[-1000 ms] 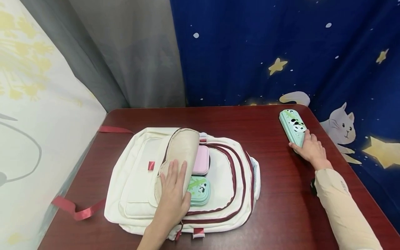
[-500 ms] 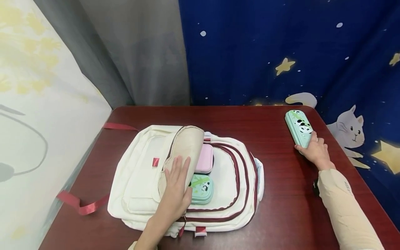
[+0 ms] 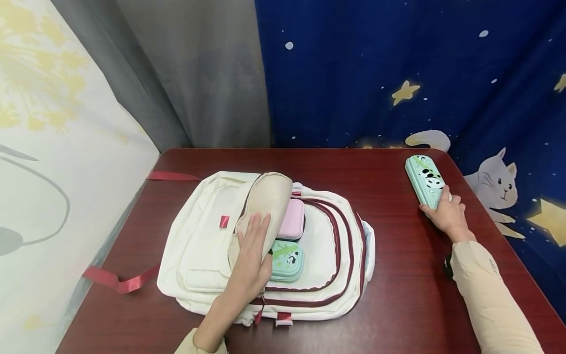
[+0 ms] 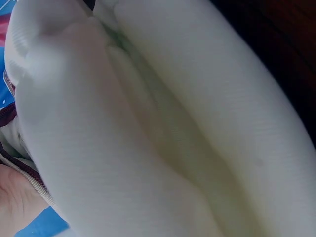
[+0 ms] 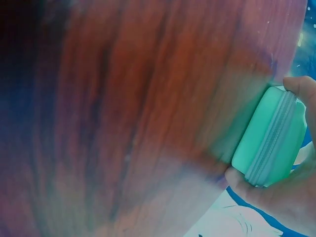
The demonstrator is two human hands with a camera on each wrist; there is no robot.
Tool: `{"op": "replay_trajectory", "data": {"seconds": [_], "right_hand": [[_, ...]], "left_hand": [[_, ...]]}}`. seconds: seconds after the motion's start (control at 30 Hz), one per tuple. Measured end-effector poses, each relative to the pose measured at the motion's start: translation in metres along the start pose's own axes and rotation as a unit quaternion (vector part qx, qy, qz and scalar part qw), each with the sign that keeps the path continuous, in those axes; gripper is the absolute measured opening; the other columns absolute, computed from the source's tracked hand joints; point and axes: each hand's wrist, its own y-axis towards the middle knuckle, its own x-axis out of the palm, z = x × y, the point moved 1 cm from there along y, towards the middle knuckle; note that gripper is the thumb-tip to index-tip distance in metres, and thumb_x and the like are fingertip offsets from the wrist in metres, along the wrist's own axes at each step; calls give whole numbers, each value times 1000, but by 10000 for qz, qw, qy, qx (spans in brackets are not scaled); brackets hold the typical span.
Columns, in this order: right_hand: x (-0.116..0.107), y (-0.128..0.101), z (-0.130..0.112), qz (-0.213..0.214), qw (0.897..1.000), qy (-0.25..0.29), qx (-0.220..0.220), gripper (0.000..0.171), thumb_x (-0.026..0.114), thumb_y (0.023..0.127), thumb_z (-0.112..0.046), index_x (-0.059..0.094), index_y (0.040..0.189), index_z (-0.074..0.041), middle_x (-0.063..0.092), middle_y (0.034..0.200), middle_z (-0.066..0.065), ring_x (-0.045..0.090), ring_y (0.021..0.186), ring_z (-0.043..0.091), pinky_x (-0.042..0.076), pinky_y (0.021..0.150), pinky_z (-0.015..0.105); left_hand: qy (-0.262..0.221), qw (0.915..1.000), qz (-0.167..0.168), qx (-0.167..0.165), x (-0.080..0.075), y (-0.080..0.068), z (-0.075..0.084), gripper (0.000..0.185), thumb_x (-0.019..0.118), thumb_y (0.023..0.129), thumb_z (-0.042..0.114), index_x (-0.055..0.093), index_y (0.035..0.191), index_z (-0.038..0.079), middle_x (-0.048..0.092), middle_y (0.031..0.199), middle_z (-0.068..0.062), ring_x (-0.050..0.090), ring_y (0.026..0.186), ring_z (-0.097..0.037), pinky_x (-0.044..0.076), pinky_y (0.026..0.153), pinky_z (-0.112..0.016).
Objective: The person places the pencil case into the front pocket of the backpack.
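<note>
A white backpack (image 3: 199,255) with dark red zip trim lies flat on the table, its front flap (image 3: 265,201) folded back. Inside the opened compartment lie a pink case (image 3: 293,221) and a small mint panda case (image 3: 287,259). My left hand (image 3: 252,255) lies with straight fingers on the folded flap and holds it back; the left wrist view is filled by white fabric (image 4: 158,118). At the far right, my right hand (image 3: 446,214) grips the near end of a long mint panda pencil case (image 3: 424,179), its zip (image 5: 269,143) showing in the right wrist view.
The dark red wooden table (image 3: 398,275) ends close behind the pencil case at a blue curtain with stars and cats (image 3: 398,73). Red ribbon straps (image 3: 119,282) trail off the bag's left side. A grey curtain (image 3: 199,73) and a pale wall stand at the left.
Both hands stay where they were, the left on the flap and the right on the pencil case. Only the head view has shifted slightly.
</note>
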Motion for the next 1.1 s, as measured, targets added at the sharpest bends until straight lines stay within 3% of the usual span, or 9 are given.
{"op": "replay_trajectory", "data": {"seconds": [0.33,0.7,1.1], "right_hand": [[-2,-9,1,88,9996,167,-208,95,53,90,-41,-6,142,11,14,125,50,24,102,62,27,84,66],[-10,-22,-17,697,9937,466,-750,91,55,90,-39,-3,147,2,19,131,43,26,109,57,26,87,65],[-27,-46,-49,1290,9757,858,-1550,88,62,86,-31,7,150,-8,28,132,36,30,113,50,27,85,63]], "left_hand": [[-50,10000,-50,-54,2,4,0,77,52,73,-11,27,145,1,22,149,-21,13,138,-34,4,103,-62],[10,10000,18,-47,4,1,0,77,53,72,-13,28,145,0,23,149,-22,14,138,-36,4,104,-62],[-81,10000,-19,-8,7,7,1,77,53,73,-11,26,145,0,21,149,-22,12,138,-36,2,103,-63]]}}
